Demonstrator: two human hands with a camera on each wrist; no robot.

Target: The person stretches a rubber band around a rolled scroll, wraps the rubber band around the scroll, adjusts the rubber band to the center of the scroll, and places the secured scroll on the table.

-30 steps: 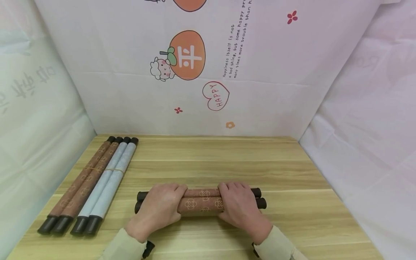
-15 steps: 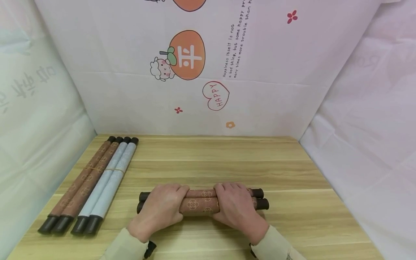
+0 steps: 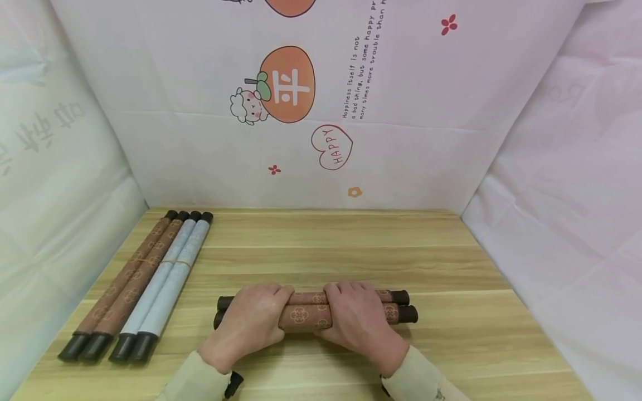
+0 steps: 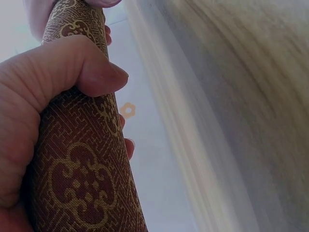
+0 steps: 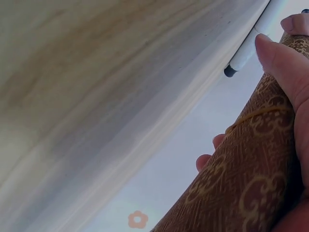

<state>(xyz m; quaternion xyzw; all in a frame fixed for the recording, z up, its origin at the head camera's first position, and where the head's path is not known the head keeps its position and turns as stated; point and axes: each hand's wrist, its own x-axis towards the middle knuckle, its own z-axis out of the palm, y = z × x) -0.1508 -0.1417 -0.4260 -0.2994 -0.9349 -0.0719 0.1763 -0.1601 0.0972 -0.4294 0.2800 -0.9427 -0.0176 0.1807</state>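
Note:
Two brown hanging scrolls (image 3: 300,316) with gold floral patterns and black end knobs lie side by side, crosswise in front of me in the head view. My left hand (image 3: 248,317) grips them left of the middle, thumb on the near side. Right of the middle, my right hand (image 3: 356,314) holds the same pair, its fingers over the far side. The right wrist view shows a thin rubber band (image 5: 256,116) around the patterned scroll (image 5: 251,169), near the right thumb (image 5: 282,60). In the left wrist view the left thumb (image 4: 99,72) curls over the cloth.
At the left of the wooden table (image 3: 341,245) lie two more brown scrolls (image 3: 132,275) and, alongside, two light blue scrolls (image 3: 168,278) with a rubber band (image 3: 178,262) across them. White printed sheets (image 3: 401,139) wall the table at the back and both sides.
My right hand has shifted left along the scrolls, closer to the left hand, baring more of their right ends. The scrolls and left hand have moved slightly right.

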